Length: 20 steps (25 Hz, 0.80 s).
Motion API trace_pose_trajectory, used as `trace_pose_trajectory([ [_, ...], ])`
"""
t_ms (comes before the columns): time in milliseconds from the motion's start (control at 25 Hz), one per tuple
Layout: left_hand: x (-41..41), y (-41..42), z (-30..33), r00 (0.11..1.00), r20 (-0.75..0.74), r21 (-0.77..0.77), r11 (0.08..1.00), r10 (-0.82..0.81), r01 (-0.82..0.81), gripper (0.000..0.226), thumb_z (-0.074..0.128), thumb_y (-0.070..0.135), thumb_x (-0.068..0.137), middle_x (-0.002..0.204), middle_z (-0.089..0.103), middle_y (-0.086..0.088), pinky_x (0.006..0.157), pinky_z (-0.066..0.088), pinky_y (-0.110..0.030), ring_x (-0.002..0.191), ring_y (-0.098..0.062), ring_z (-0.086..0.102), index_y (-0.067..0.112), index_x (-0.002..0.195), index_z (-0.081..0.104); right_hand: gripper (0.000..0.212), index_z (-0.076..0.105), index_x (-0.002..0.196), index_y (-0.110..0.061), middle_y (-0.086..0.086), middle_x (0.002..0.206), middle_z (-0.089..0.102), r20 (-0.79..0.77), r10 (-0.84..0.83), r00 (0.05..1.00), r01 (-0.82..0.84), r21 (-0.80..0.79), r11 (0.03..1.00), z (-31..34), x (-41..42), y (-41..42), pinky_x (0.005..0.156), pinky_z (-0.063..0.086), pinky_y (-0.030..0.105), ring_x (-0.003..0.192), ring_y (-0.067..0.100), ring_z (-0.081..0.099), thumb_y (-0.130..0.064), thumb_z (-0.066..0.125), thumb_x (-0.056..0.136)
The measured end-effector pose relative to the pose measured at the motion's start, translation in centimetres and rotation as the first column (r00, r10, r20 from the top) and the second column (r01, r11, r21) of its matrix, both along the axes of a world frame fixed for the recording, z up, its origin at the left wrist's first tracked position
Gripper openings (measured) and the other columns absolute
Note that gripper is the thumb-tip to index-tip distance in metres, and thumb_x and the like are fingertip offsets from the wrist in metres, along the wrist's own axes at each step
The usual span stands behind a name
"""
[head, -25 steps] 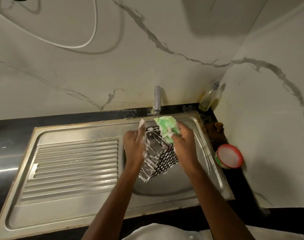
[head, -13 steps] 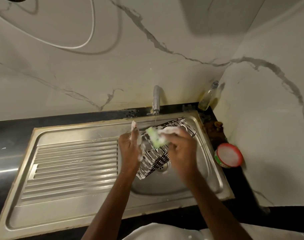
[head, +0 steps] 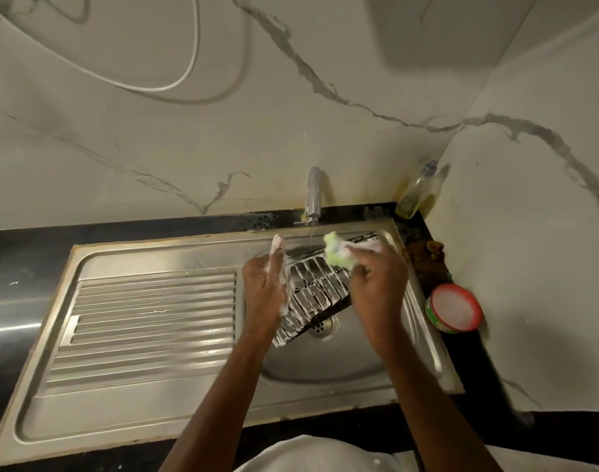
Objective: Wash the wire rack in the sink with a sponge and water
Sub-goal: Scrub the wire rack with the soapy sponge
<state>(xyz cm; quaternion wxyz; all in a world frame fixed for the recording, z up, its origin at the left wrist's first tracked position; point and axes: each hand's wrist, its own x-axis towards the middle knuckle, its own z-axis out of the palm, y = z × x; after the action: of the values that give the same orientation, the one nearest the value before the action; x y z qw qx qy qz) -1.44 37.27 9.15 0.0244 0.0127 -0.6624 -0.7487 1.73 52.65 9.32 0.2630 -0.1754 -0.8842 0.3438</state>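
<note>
The soapy wire rack (head: 317, 292) lies tilted across the sink bowl (head: 328, 362), its far end near the back right corner. My left hand (head: 267, 284), covered in foam, holds the rack's left edge with the index finger stretched up. My right hand (head: 376, 277) grips a green sponge (head: 337, 252) and presses it on the rack's upper part. A thin stream of water falls from the tap (head: 314, 192) just left of the sponge.
A ribbed steel drainboard (head: 148, 321) fills the left of the sink unit. A bottle of yellowish liquid (head: 415, 190) stands in the back right corner. A round red-rimmed tub (head: 455, 310) sits on the dark counter right of the bowl. A white cable (head: 189, 63) hangs on the marble wall.
The rack has dropped from upright to lying flatter across the bowl. My right hand with the sponge moved from the rack's top corner down and across its surface.
</note>
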Motion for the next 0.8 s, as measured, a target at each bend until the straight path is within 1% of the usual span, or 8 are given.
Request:
trace_pose_trajectory([
  [160, -0.6, -0.7, -0.7, 0.998, -0.066, -0.013, 1.0, -0.008, 0.008, 0.054, 0.049, 0.018, 0.107, 0.04, 0.042, 0.008, 0.041, 0.051, -0.027, 0.032, -0.01, 0.044, 0.017, 0.054, 0.053, 0.037, 0.075, 0.112, -0.011, 0.01, 0.103, 0.064, -0.168, 0.35, 0.922, -0.338, 0.096, 0.936, -0.1, 4.3, -2.0, 0.071, 0.053, 0.025, 0.092, 0.024, 0.06, 0.001, 0.054, 0.083],
  [280, -0.8, -0.9, -1.8, 0.999, -0.039, -0.022, 0.999, -0.03, 0.029, 0.056, 0.053, 0.026, 0.108, 0.043, 0.042, 0.005, 0.047, 0.056, -0.064, 0.039, -0.026, 0.051, 0.024, 0.052, 0.053, 0.035, 0.072, 0.114, -0.01, 0.012, 0.105, 0.064, -0.136, 0.13, 0.982, -0.129, 0.013, 0.992, -0.9, 2.7, 0.5, 0.074, 0.057, 0.023, 0.093, 0.029, 0.062, 0.003, 0.057, 0.085],
  [320, -0.7, -0.8, -1.7, 0.999, -0.023, -0.027, 0.999, -0.025, 0.025, 0.057, 0.053, 0.029, 0.108, 0.043, 0.042, 0.004, 0.047, 0.055, -0.063, 0.036, -0.026, 0.049, 0.024, 0.052, 0.054, 0.037, 0.073, 0.113, -0.008, 0.014, 0.105, 0.064, -0.144, 0.119, 0.982, -0.122, -0.014, 0.992, -1.0, 3.0, -0.1, 0.073, 0.058, 0.028, 0.093, 0.028, 0.062, 0.006, 0.058, 0.083],
  [400, -0.6, -0.7, -1.1, 1.0, -0.006, 0.009, 1.0, -0.013, 0.013, 0.055, 0.051, 0.03, 0.108, 0.043, 0.039, 0.006, 0.037, 0.046, -0.033, 0.029, -0.013, 0.038, 0.022, 0.053, 0.053, 0.038, 0.075, 0.112, -0.006, 0.016, 0.106, 0.062, -0.196, 0.239, 0.951, -0.228, 0.078, 0.971, -1.0, 5.0, -2.5, 0.072, 0.058, 0.028, 0.094, 0.026, 0.059, 0.005, 0.057, 0.08],
  [480, -0.8, -0.7, -0.5, 1.0, -0.009, 0.07, 0.998, 0.004, -0.003, 0.052, 0.048, 0.02, 0.109, 0.046, 0.035, 0.001, 0.035, 0.038, -0.018, 0.029, -0.001, 0.033, 0.005, 0.059, 0.047, 0.037, 0.075, 0.112, -0.008, 0.016, 0.107, 0.062, -0.18, 0.3, 0.937, -0.278, 0.136, 0.951, -0.6, 5.0, -1.8, 0.076, 0.051, 0.019, 0.095, 0.025, 0.058, 0.006, 0.059, 0.081],
  [560, -0.7, -0.9, -0.5, 0.999, -0.044, 0.062, 0.998, -0.009, 0.012, 0.047, 0.047, 0.01, 0.109, 0.048, 0.037, -0.002, 0.037, 0.042, -0.015, 0.03, 0.0, 0.036, 0.005, 0.062, 0.048, 0.036, 0.077, 0.107, -0.006, 0.015, 0.103, 0.065, -0.085, 0.123, 0.989, -0.109, 0.156, 0.982, -1.1, 2.3, 2.1, 0.078, 0.039, 0.011, 0.094, 0.029, 0.06, 0.012, 0.062, 0.08],
  [680, -0.3, -1.1, -0.4, 0.998, -0.038, 0.035, 0.998, -0.049, 0.051, 0.04, 0.046, 0.001, 0.108, 0.051, 0.042, -0.004, 0.04, 0.048, -0.015, 0.03, 0.001, 0.043, 0.003, 0.069, 0.055, 0.036, 0.076, 0.106, 0.0, 0.019, 0.094, 0.07, 0.064, -0.153, 0.986, 0.148, 0.075, 0.986, -1.5, -1.6, 7.4, 0.076, 0.039, 0.023, 0.089, 0.037, 0.065, 0.013, 0.06, 0.077],
  [800, -0.2, -1.0, -0.1, 0.996, -0.011, 0.067, 0.994, -0.092, 0.092, 0.05, 0.049, 0.012, 0.106, 0.045, 0.046, 0.008, 0.034, 0.038, -0.012, 0.029, 0.001, 0.041, 0.02, 0.058, 0.062, 0.036, 0.073, 0.112, -0.002, 0.018, 0.107, 0.069, 0.029, -0.11, 0.994, 0.106, 0.113, 0.988, -1.3, -1.2, 3.6, 0.078, 0.05, 0.027, 0.098, 0.031, 0.065, 0.011, 0.06, 0.081],
])
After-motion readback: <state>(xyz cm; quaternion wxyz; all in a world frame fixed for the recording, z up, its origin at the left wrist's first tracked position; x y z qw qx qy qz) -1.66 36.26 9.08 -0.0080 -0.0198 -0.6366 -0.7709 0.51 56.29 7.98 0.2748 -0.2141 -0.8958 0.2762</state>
